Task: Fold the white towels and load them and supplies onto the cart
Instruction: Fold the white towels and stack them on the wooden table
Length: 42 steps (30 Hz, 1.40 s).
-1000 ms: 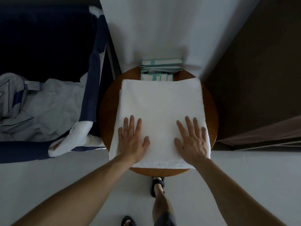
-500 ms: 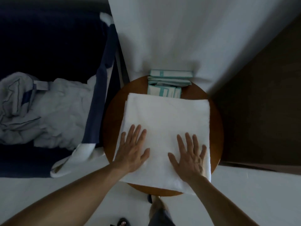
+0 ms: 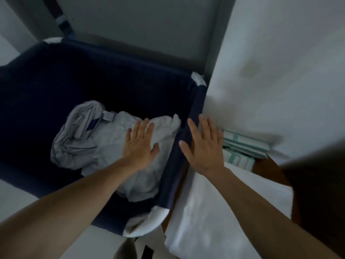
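Both hands are no longer pressing flat on the folded white towel (image 3: pixel 214 212). Half a second ago they were lying on it, and now they are reaching away toward 10 o'clock, with the view swinging along to the navy cart (image 3: pixel 173 165). The left hand (image 3: pixel 139 146) is stretching over the crumpled linen (image 3: pixel 89 143) inside the cart, its grip fully spread, fingers straight and holding nothing; I cannot tell whether it is touching the cloth. The right hand (image 3: pixel 202 146) is passing over the cart's navy rim, its grip likewise wide open and empty. The towel is lying where it was on the round wooden surface (image 3: pixel 268 169), now at 5 o'clock under the right forearm. The teal-and-white packets (image 3: pixel 244 146) are sitting beyond the towel's far edge, at 3 o'clock, against the white wall.
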Tool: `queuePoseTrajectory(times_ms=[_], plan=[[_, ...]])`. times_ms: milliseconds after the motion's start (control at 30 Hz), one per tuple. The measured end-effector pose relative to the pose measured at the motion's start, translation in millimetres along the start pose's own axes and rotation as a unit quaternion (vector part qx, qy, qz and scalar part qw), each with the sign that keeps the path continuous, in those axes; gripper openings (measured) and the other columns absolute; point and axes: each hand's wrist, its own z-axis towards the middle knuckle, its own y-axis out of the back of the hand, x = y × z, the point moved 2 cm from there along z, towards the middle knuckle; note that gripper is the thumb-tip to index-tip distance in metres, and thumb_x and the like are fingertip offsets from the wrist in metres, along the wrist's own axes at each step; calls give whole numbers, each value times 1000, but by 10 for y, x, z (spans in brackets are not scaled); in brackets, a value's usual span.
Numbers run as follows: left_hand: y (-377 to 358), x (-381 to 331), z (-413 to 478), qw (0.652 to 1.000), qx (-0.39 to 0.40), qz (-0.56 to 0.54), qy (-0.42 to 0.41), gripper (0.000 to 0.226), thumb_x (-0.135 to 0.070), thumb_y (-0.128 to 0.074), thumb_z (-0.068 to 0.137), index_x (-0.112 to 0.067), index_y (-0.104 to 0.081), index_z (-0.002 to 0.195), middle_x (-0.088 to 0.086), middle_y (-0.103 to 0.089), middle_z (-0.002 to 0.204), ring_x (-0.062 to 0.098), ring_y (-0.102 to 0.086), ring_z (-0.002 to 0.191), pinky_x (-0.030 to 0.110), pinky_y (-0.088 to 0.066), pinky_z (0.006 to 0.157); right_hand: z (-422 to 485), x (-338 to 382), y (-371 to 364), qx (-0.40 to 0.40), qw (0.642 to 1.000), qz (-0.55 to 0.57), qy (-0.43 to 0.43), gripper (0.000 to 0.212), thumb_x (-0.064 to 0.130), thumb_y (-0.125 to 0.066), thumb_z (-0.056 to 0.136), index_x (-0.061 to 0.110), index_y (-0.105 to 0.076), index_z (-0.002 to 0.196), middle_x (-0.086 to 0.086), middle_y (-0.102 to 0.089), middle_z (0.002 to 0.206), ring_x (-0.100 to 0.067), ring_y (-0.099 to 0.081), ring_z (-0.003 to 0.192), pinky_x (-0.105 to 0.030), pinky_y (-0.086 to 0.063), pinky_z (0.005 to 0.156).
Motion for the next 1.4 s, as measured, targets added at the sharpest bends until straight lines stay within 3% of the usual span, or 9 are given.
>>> queuePoseTrajectory(times_ms=[233,433,567,700,833,967,1067,1267,1400], plan=[[-255,1448,554,997,63,7,51,76,-54,-33,97,-17,-4,158,5,5,166,24,7,152,48,-6,122,876,846,-1067,162,987,4,-13,76,63,-33,91,28,-15,155,-5,-6,165,-28,3,152,-58,-14,119],[-874,2207,940,992,116,-12,38,75,-50,-36,99,-16,-5,157,7,0,166,26,3,152,49,-9,121,1181,761,-2471,381,912,-9,-153,88,64,-48,91,28,0,157,-1,6,165,-31,8,150,-58,-16,118],[-1427,2438,1084,988,147,-39,22,75,-48,-41,99,-15,-8,157,9,-4,165,27,0,152,50,-9,120,1116,576,-3243,433,873,-5,-225,100,61,-60,86,28,3,157,-2,9,165,-36,6,150,-62,-19,116],[-1834,2524,1120,982,173,-68,18,75,-48,-43,98,-15,-10,157,9,-6,165,26,-1,152,50,-7,120,848,491,-3690,437,850,-8,-296,117,52,-74,80,37,16,154,-12,10,160,-44,-17,140,-53,-35,110],[-1978,2534,1082,978,192,-86,12,76,-45,-46,98,-14,-11,157,9,-7,165,26,-1,152,47,-9,119,634,438,-3770,407,867,-51,-284,99,31,-58,95,36,22,152,-24,-19,147,-40,-44,118,-41,-45,98],[-1820,2471,1064,973,214,-89,9,78,-45,-48,98,-16,-7,158,8,-4,165,25,-3,151,45,-12,119,688,441,-3566,405,863,-2,-301,72,24,-53,96,10,-11,153,-22,-49,134,-35,-57,115,-35,-46,91],[-1570,2361,1048,970,225,-95,3,78,-45,-48,98,-15,-7,157,9,-8,164,25,-9,150,43,-17,120,767,537,-3280,375,880,43,-289,34,18,-54,95,1,-43,123,-23,-61,120,-34,-62,107,-33,-47,83],[-912,2068,953,944,268,-193,5,93,-50,-62,90,-21,-4,158,5,-16,162,23,-19,146,34,-20,117,1073,773,-2425,315,910,124,-240,20,20,-53,98,4,-64,103,-15,-67,106,-24,-59,87,-28,-47,71],[-333,1803,872,934,274,-228,-36,126,-59,-80,68,-37,9,154,-6,-1,163,18,-2,150,39,-16,122,1354,963,-1588,258,927,190,-194,16,26,-54,98,13,-63,94,-4,-64,93,-21,-61,88,-29,-46,71]])
